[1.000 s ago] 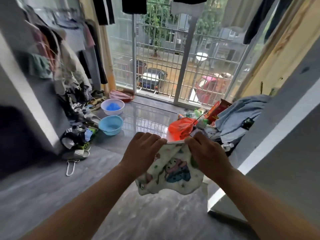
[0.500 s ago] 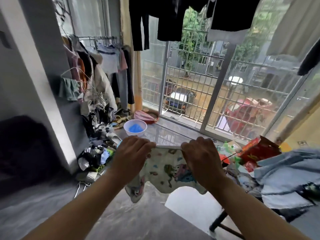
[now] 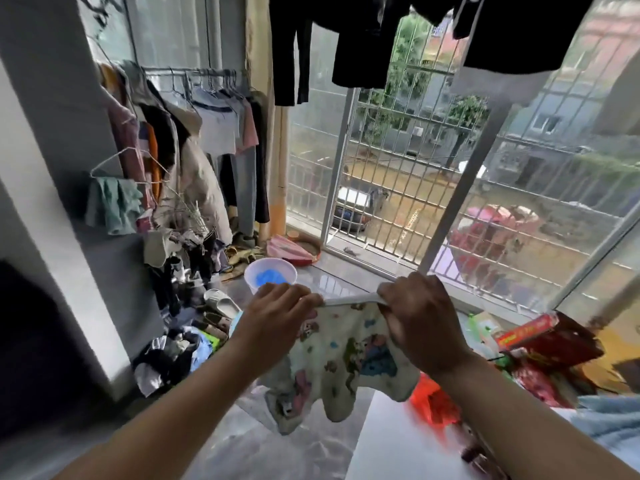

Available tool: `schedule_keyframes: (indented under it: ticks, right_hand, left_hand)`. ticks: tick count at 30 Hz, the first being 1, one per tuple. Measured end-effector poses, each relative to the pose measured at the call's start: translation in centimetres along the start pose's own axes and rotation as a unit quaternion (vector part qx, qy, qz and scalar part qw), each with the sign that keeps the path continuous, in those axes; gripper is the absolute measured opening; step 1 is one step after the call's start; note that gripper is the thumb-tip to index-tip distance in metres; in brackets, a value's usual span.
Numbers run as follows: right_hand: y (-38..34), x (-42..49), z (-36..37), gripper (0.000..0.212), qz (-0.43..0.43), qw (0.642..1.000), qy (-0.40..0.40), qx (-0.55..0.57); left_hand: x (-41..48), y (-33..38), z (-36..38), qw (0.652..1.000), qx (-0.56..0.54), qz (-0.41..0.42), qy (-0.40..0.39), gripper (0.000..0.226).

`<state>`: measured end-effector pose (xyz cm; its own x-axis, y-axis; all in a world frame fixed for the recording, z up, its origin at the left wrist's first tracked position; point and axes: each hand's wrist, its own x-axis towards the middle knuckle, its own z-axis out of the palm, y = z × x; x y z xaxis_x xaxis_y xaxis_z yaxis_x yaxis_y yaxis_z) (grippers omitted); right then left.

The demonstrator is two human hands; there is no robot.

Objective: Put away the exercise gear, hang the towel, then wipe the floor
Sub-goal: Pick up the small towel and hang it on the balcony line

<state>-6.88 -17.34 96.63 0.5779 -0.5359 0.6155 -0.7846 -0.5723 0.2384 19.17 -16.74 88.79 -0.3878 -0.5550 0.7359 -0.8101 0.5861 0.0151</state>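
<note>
A small white towel printed with cartoon animals hangs in front of me, stretched by its top edge. My left hand grips the left corner of that edge and my right hand grips the right corner, both with curled fingers. The lower part of the towel droops loose above the grey tiled floor. An empty wire hanger sticks out from the clothes rail at the left.
Dark garments hang overhead before the barred window. A white basin with something blue, slippers and piled clothes cover the floor at left. A cluttered white table with red bags stands at right.
My view has swung up and left toward the clothes rail and window. Both hands keep the same hold on the towel, which is now spread a little wider between them.
</note>
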Motion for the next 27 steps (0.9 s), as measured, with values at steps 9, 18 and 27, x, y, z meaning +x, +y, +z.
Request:
schedule_keyframes:
  ticks: [9,18,27]
  right_hand:
    - [6.3,8.9,7.1,0.016,0.141,0.99,0.018,0.024]
    - [17.6,14.5,16.0,0.011,0.265,0.953,0.003,0.144]
    - [29.8,24.6,23.3,0.026,0.144,0.986,-0.003,0.086]
  left_hand:
    - [9.4,-9.0,6.6,0.999,-0.027,0.017,-0.034,0.045]
    - [19.5,-14.8,17.7,0.995,0.018,0.005,-0.103,0.05]
    - [29.9,-20.2,26.6,0.985,0.036,-0.032,-0.168,0.064]
